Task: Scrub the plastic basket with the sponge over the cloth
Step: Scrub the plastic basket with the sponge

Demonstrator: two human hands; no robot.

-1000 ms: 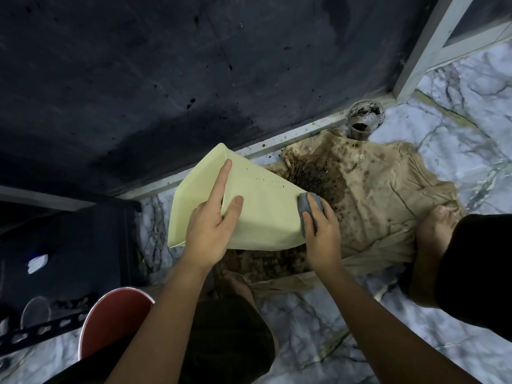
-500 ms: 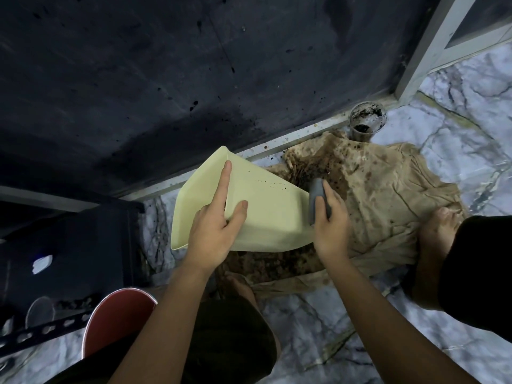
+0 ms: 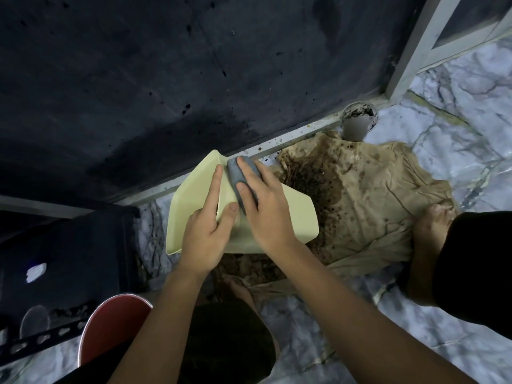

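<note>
Head view looks down on a grey-veined marble floor [image 3: 457, 173] that meets a dark, speckled wall panel [image 3: 138, 79] along a pale metal frame strip [image 3: 291, 137]. A crumpled beige cloth, stained with dark brown grit [image 3: 374, 195], lies on the floor against that strip. A pale yellow plastic basket [image 3: 299, 214] is held tilted, bottom side up, above the cloth's left edge, its far corner reaching toward the frame strip.

The left hand [image 3: 206, 239] grips the basket's near left side, index finger stretched flat along the plastic and thumb pressed on a ridge, the other fingers wrapped under and hidden. The right hand [image 3: 266, 206] holds a grey oblong sponge [image 3: 239, 176] against the basket's far corner; its fingers [image 3: 246, 173] lie nearly straight over the sponge while the thumb pinches it from the left.

Beyond the cloth's far edge, against the frame strip, stands a small round grey cup [image 3: 357, 120] with dark residue inside. Left of the cloth sits a black crate [image 3: 69, 245]; nearer the person, a red round bowl [image 3: 110, 325]. A bare foot [image 3: 429, 231] rests on the cloth's right edge.
</note>
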